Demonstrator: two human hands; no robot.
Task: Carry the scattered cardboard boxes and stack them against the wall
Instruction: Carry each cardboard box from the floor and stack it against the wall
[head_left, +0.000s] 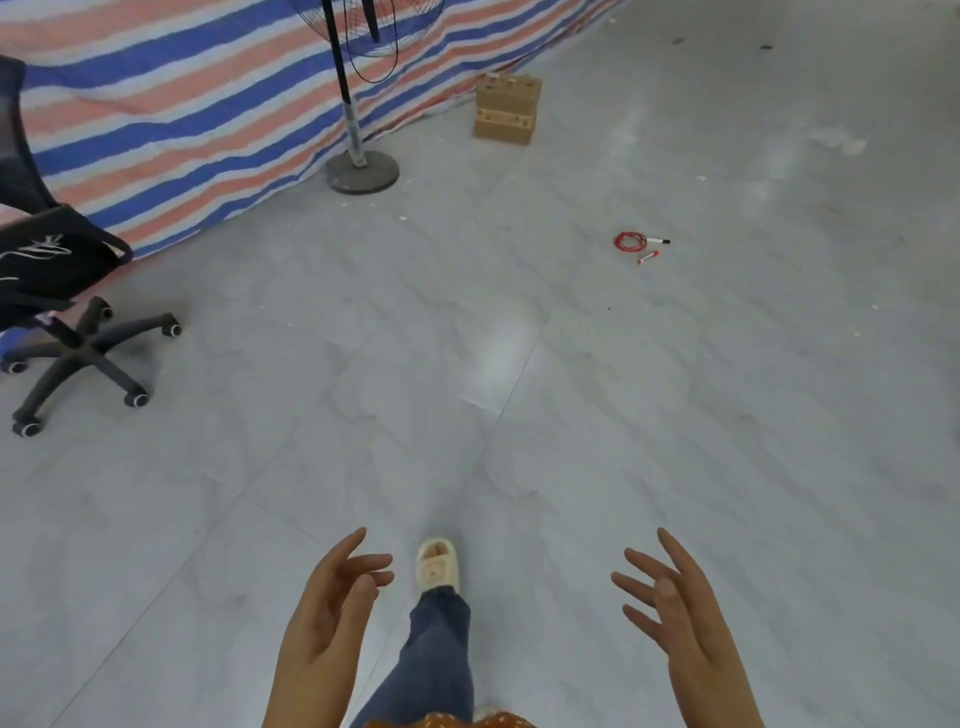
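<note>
Left hand: the left hand (327, 603) was held out low with fingers spread, holding nothing.
Right hand: the right hand (670, 608) matched it, fingers apart, empty.
Boxes: the stacked cardboard boxes (506, 109) stood near the floor's far edge, touching the striped tarp (171, 109); no loose box showed.
Axis: the stack rose upright, its broad face toward the camera.
Risk: the red cord (629, 242) on the floor (519, 364) might snag a foot, and the fan stand (362, 169) beside the stack could be knocked.

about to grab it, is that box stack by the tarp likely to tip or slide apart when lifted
The boxes sit slightly offset, so the upper ones could shift if lifted from below. Plain cardboard probably gives fair grip. They look small, likely light.
</note>
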